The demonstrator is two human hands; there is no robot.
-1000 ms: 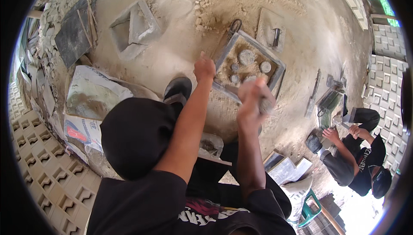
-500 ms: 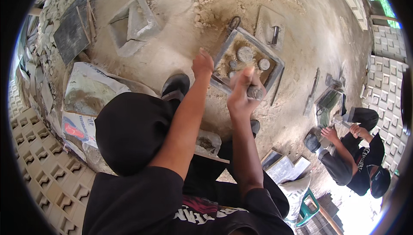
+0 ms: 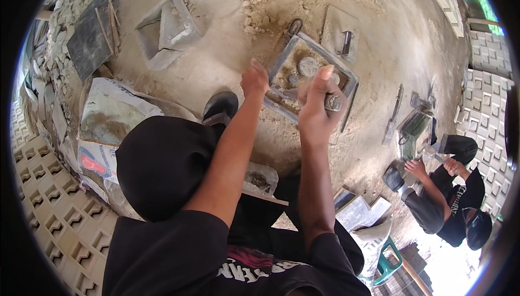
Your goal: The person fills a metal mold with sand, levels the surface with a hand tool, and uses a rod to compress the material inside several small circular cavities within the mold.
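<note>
A square grey mould frame [image 3: 348, 91] lies on the ground, filled with sandy mix. Round grey discs of different sizes, among them a large one [image 3: 308, 66], sit in the mix. Above the frame's near side, my right hand [image 3: 317, 109] is closed round a tool with a thick, dusty round handle end [image 3: 333, 102]; its working end is mostly hidden behind the hand. My left hand [image 3: 254, 81] is closed beside the frame's left side, its fingers curled under, so what they hold, if anything, is hidden.
A hammer-like tool [image 3: 346, 42] rests on a flat slab [image 3: 331, 27] behind the frame. A broken grey mould [image 3: 179, 27] lies far left, an opened sack [image 3: 111, 113] nearer. At right a co-worker [image 3: 452, 201] crouches over another mould [image 3: 414, 133].
My right hand has moved slightly right and away from me with the tool, over the frame's near right part. My left hand has stayed about where it was.
</note>
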